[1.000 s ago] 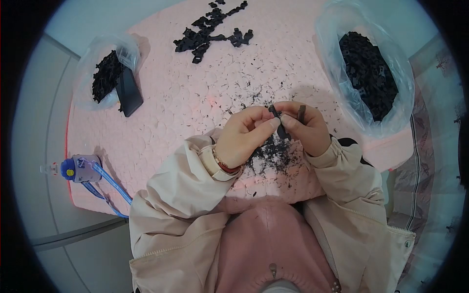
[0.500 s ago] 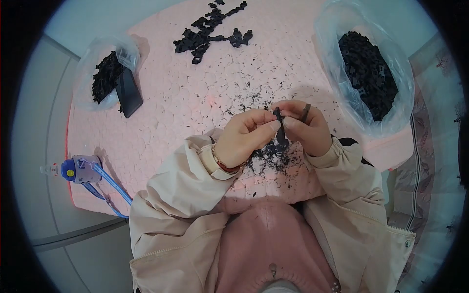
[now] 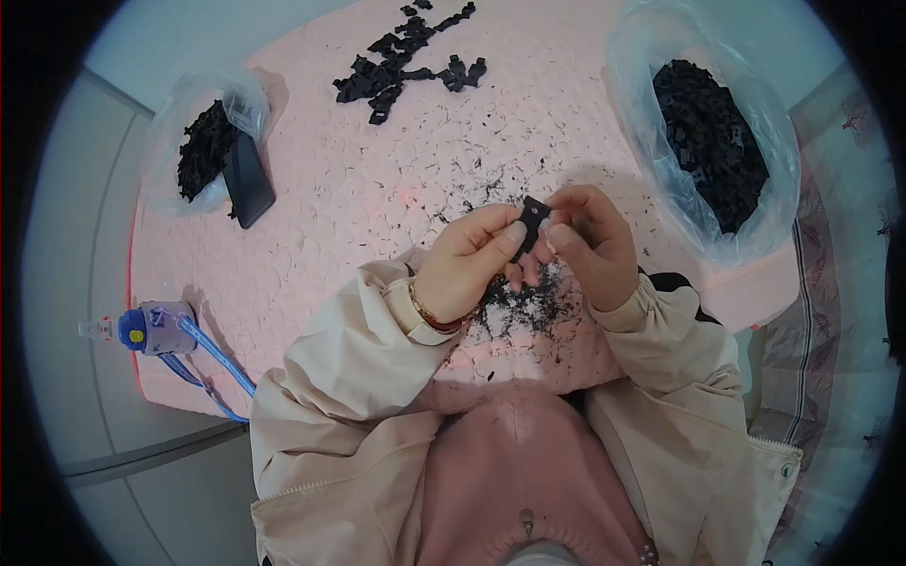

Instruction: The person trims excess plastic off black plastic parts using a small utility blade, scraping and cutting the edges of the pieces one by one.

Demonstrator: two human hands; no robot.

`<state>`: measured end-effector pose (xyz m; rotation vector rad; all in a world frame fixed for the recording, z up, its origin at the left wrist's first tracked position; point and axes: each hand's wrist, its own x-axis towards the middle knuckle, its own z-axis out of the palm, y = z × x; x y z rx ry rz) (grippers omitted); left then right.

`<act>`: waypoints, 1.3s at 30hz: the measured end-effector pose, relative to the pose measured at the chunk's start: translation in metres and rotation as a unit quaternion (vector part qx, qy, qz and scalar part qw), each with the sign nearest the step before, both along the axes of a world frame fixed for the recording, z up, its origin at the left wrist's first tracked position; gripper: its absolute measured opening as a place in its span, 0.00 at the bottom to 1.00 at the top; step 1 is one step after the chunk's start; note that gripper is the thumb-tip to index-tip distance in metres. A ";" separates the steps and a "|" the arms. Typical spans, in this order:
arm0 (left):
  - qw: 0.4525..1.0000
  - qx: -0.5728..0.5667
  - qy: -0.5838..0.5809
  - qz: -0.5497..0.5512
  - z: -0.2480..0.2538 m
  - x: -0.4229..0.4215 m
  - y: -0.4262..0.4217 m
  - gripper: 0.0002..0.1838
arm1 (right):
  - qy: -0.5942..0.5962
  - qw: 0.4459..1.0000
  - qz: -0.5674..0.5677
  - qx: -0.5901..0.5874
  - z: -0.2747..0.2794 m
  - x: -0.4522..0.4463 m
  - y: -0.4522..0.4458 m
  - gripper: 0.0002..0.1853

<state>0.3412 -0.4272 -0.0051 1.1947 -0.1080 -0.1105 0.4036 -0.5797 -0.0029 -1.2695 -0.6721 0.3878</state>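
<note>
My left hand [image 3: 469,257] pinches a small flat black plastic part [image 3: 530,226] between thumb and fingers. The part's broad face is turned up and shows a small hole near its upper end. My right hand [image 3: 596,247] is at the part's right side, with its fingers curled and the thumb close to the edge. What lies inside the right hand is hidden, and whether its fingertips touch the part I cannot tell. Beneath both hands, a dense patch of black shavings [image 3: 528,309] lies on the pink quilted cover [image 3: 321,236].
Linked black parts [image 3: 382,80] lie at the far side. A clear bag [image 3: 779,179] of black parts stands right, and a smaller bag [image 3: 170,113] left with a dark flat slab [image 3: 250,184] against it. A blue-lidded bottle [image 3: 160,327] with a strap is at left.
The black part has turned from edge-on to show its broad face. The thin dark strip seen between my right fingers no longer shows, and that hand has shifted slightly.
</note>
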 end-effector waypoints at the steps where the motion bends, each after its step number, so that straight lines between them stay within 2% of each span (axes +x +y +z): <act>1: 1.000 -0.017 0.004 0.005 0.000 -0.001 0.000 0.13 | -0.049 0.999 -0.017 -0.010 -0.006 0.005 -0.002 0.10; 2: 0.999 -0.034 0.008 0.009 0.001 -0.002 0.000 0.13 | -0.097 0.994 -0.035 -0.020 -0.009 0.007 -0.002 0.10; 5: 0.995 -0.091 0.028 0.006 -0.001 -0.003 0.004 0.12 | -0.060 0.997 -0.044 -0.023 0.000 0.004 -0.003 0.11; 8: 0.999 -0.025 0.013 0.024 0.002 -0.004 0.006 0.12 | -0.215 0.974 -0.053 -0.042 -0.006 0.010 -0.002 0.10; 11: 1.000 -0.012 -0.006 0.028 0.003 -0.004 0.006 0.12 | -0.272 0.957 -0.059 -0.081 0.001 0.010 -0.004 0.10; 14: 0.999 -0.023 -0.009 0.027 0.003 -0.004 0.007 0.12 | -0.311 0.947 -0.069 -0.054 0.000 0.012 -0.002 0.10; 29: 0.995 -0.089 -0.020 -0.032 -0.001 -0.003 0.005 0.12 | -0.349 0.929 -0.090 -0.080 -0.001 0.012 -0.002 0.11; 35: 0.986 -0.156 -0.012 -0.065 -0.004 -0.003 0.001 0.11 | -0.362 0.921 -0.128 -0.063 -0.005 0.011 0.002 0.12; 38: 0.985 -0.157 -0.003 -0.068 -0.001 -0.005 0.000 0.11 | -0.354 0.921 -0.141 -0.078 -0.005 0.008 0.003 0.11; 39: 0.991 -0.120 -0.010 -0.064 0.000 -0.007 -0.002 0.11 | -0.347 0.919 -0.158 -0.097 -0.008 0.010 0.005 0.11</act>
